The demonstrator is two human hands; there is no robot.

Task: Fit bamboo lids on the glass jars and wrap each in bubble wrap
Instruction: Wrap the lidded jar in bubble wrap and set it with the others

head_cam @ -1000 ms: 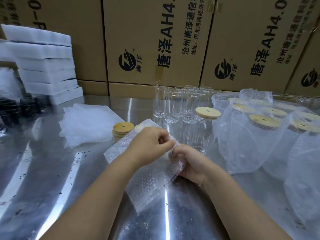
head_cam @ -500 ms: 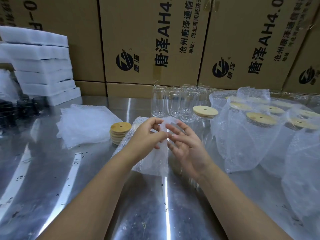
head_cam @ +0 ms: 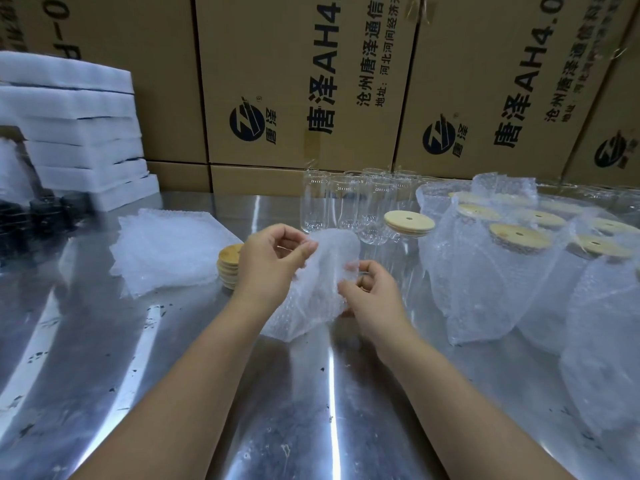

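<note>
Curling in, right hand now joins left hand pinching the bubble wrap.

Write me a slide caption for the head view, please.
Left hand and right hand pinch a bubble-wrap pouch at the steel table, between a bamboo lid stack and a lidded glass jar.

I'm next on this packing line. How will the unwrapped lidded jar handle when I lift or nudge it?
The lidded glass jar looks tall and narrow, so a high push would probably tip it. Smooth clear glass: likely slippery, and breakable on the steel table. Its bamboo lid may sit loose, so lift by the body.
</note>
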